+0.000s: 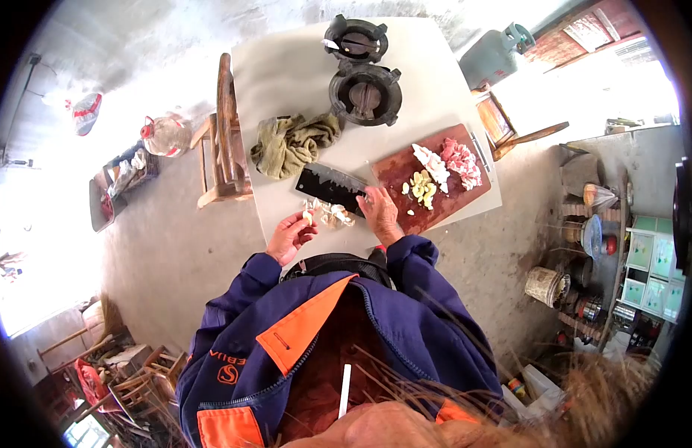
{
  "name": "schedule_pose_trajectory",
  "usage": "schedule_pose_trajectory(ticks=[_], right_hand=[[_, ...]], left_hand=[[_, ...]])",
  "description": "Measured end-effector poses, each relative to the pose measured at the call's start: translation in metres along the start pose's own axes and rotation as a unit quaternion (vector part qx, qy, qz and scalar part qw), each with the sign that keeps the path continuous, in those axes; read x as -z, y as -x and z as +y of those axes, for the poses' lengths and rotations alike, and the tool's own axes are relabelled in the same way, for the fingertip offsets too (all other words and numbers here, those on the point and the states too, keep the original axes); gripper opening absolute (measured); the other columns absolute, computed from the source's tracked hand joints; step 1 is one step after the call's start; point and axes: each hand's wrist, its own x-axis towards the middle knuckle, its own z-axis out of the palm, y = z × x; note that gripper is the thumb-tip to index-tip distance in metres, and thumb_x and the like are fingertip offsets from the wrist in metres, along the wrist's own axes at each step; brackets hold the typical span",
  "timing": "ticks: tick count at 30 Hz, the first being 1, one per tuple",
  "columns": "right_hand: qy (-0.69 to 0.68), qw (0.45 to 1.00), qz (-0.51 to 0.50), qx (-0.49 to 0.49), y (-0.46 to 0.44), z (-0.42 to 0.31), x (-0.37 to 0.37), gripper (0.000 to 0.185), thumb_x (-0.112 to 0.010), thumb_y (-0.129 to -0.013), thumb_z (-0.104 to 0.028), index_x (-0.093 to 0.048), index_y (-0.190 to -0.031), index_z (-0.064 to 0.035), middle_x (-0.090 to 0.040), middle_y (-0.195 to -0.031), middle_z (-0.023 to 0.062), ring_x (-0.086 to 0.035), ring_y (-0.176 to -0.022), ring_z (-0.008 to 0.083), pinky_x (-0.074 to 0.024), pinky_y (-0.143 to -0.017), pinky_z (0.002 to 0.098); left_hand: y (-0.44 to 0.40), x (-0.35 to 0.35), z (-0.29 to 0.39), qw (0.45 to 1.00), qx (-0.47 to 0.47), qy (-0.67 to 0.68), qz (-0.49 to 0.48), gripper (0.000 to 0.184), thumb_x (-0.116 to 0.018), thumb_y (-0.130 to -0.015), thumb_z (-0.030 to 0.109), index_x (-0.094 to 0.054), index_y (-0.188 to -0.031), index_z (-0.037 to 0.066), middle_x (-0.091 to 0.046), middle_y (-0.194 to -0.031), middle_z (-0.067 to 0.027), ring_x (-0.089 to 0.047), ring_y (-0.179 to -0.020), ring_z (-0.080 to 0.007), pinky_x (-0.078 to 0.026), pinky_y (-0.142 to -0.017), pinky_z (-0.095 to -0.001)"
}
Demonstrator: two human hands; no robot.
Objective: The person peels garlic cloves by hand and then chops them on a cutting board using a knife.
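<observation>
My left hand (288, 237) is closed, pinching a small pale garlic clove (308, 216) between thumb and fingers above the near table edge. My right hand (382, 216) has its fingers apart, at the right end of a dark cleaver (331, 188); whether it touches the cleaver is unclear. The cleaver's handle does not show clearly. Below the blade lies a small pile of garlic and pale skins (335, 215). On a reddish-brown cutting board (394, 170) to the right sit yellowish peeled cloves (421, 190), whitish fatty pieces (432, 166) and pink sliced meat (462, 164).
A crumpled green cloth (290, 145) lies on the pale table (286, 82), with two black burner stands (365, 94) toward the back. Wooden chairs stand left (225, 142) and right (498, 123). A gas cylinder (489, 61) is behind, and shelves (648, 261) are at far right.
</observation>
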Motion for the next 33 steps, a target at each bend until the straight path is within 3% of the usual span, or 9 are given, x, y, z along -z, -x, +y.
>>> schedule_pose_trajectory(ticks=[3,7,12,14,19,21,23,27,33], right_hand=[[0.146,0.980,-0.089,0.104,0.025,0.028,-0.001,0.028,-0.069,-0.069,-0.019,-0.057,-0.091,-0.0066,-0.056,-0.090,0.0100,-0.055,-0.086,0.0263,-0.0462,-0.070,0.0366],[0.270,0.945,-0.071,0.168,0.029,0.039,-0.015,0.031,-0.065,-0.063,-0.013,-0.052,-0.090,-0.0069,-0.054,-0.085,0.0097,-0.053,-0.084,0.0265,-0.0444,-0.071,0.0368],[0.233,0.950,-0.100,0.185,0.022,0.024,-0.006,0.037,-0.060,-0.067,-0.015,-0.052,-0.103,-0.0067,-0.054,-0.087,0.0123,-0.055,-0.084,0.0288,-0.0453,-0.069,0.0398],[0.177,0.969,-0.141,0.103,0.024,-0.002,0.008,0.043,-0.059,-0.068,-0.016,-0.050,-0.110,-0.0066,-0.055,-0.088,0.0165,-0.057,-0.080,0.0346,-0.0460,-0.067,0.0445],[0.047,0.988,-0.139,0.056,0.015,-0.025,0.029,0.041,-0.059,-0.073,-0.019,-0.051,-0.110,-0.0023,-0.060,-0.085,0.0240,-0.059,-0.080,0.0385,-0.0467,-0.068,0.0434],[-0.065,0.983,-0.167,-0.034,0.011,-0.026,0.034,0.036,-0.061,-0.076,-0.024,-0.056,-0.103,-0.0001,-0.061,-0.078,0.0230,-0.060,-0.077,0.0372,-0.0464,-0.066,0.0404],[-0.091,0.983,-0.159,-0.030,0.010,-0.014,0.035,0.035,-0.062,-0.078,-0.027,-0.059,-0.099,0.0007,-0.060,-0.075,0.0222,-0.061,-0.072,0.0359,-0.0461,-0.063,0.0377],[-0.101,0.988,-0.112,-0.022,0.022,0.000,0.050,0.032,-0.062,-0.080,-0.021,-0.058,-0.102,0.0023,-0.063,-0.073,0.0163,-0.060,-0.064,0.0157,-0.0468,-0.060,0.0310],[-0.039,0.993,-0.082,-0.070,0.059,0.008,0.089,0.030,-0.064,-0.079,-0.018,-0.058,-0.101,0.0022,-0.064,-0.074,0.0144,-0.061,-0.065,0.0164,-0.0472,-0.060,0.0297]], left_hand=[[0.005,0.008,-0.004,1.000,-0.017,0.004,0.002,0.024,-0.051,-0.088,0.012,-0.055,-0.111,0.004,-0.061,-0.090,-0.0051,-0.059,-0.079,-0.0129,-0.048,-0.067,-0.0222],[0.014,0.015,-0.003,0.999,-0.034,0.007,0.009,0.023,-0.051,-0.088,0.012,-0.055,-0.110,0.005,-0.060,-0.089,-0.0043,-0.058,-0.078,-0.0119,-0.047,-0.067,-0.0217],[0.021,0.021,-0.005,0.999,-0.035,0.009,0.021,0.024,-0.052,-0.088,0.013,-0.055,-0.111,0.005,-0.060,-0.088,-0.0039,-0.058,-0.078,-0.0114,-0.046,-0.067,-0.0214],[0.022,0.023,-0.002,0.999,-0.041,0.009,0.020,0.024,-0.052,-0.088,0.013,-0.055,-0.111,0.006,-0.060,-0.088,-0.0038,-0.058,-0.078,-0.0114,-0.046,-0.067,-0.0214],[0.028,0.031,0.001,0.996,-0.071,0.026,0.036,0.025,-0.053,-0.088,0.013,-0.056,-0.111,0.006,-0.060,-0.088,-0.0034,-0.058,-0.077,-0.0112,-0.046,-0.066,-0.0208],[0.027,0.041,0.008,0.994,-0.089,0.036,0.045,0.025,-0.054,-0.087,0.013,-0.056,-0.111,0.006,-0.060,-0.088,-0.0033,-0.058,-0.077,-0.0111,-0.046,-0.066,-0.0207],[0.030,0.053,0.012,0.989,-0.120,0.043,0.073,0.025,-0.054,-0.087,0.013,-0.056,-0.111,0.006,-0.061,-0.089,-0.0033,-0.058,-0.076,-0.0111,-0.046,-0.065,-0.0205],[0.034,0.048,0.023,0.982,-0.158,0.021,0.103,0.028,-0.053,-0.088,0.014,-0.054,-0.115,0.005,-0.061,-0.089,-0.0034,-0.058,-0.077,-0.0103,-0.045,-0.064,-0.0200],[0.004,-0.003,0.027,0.988,-0.145,0.001,0.049,0.027,-0.054,-0.089,0.020,-0.057,-0.112,0.006,-0.061,-0.087,-0.0028,-0.057,-0.076,-0.0092,-0.045,-0.063,-0.0194]])
